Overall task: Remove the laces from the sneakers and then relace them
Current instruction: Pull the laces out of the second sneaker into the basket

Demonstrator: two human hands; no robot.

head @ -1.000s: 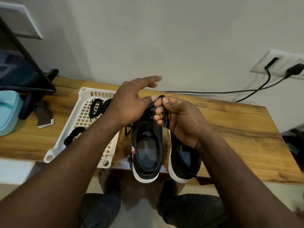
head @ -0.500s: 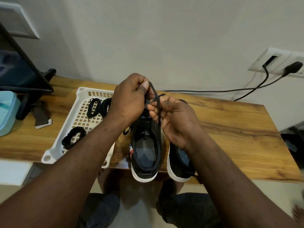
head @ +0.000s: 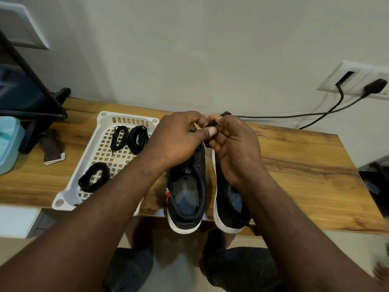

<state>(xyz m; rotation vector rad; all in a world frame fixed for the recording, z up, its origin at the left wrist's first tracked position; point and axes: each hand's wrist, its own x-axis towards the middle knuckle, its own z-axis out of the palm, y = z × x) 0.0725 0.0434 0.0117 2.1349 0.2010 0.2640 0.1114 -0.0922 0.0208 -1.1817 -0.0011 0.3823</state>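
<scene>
- The left hand (head: 176,142) and right hand (head: 237,150) meet above the shoes, fingers curled, both pinching one flat black shoelace (head: 213,124).
- Two black fabric sneakers with white soles stand side by side at the near edge of the brown wooden table (head: 305,175), heels toward the person: the left sneaker (head: 186,192) and the right sneaker (head: 226,216).
- A white perforated plastic basket (head: 92,144) beside them holds three coiled black laces (head: 94,179).

Sneakers: we count two, one sneaker (head: 187,186) and a second sneaker (head: 229,218).
Coiled laces: we count three, one coil (head: 119,137), another coil (head: 137,140), a third coil (head: 94,179).
Loose lace (head: 212,124): we count one.
Hands: we count two, left hand (head: 179,138) and right hand (head: 235,148).
Basket (head: 84,157): we count one.
Cables: we count two, one cable (head: 273,117), another cable (head: 353,101).
Table (head: 294,165): we count one.
</scene>
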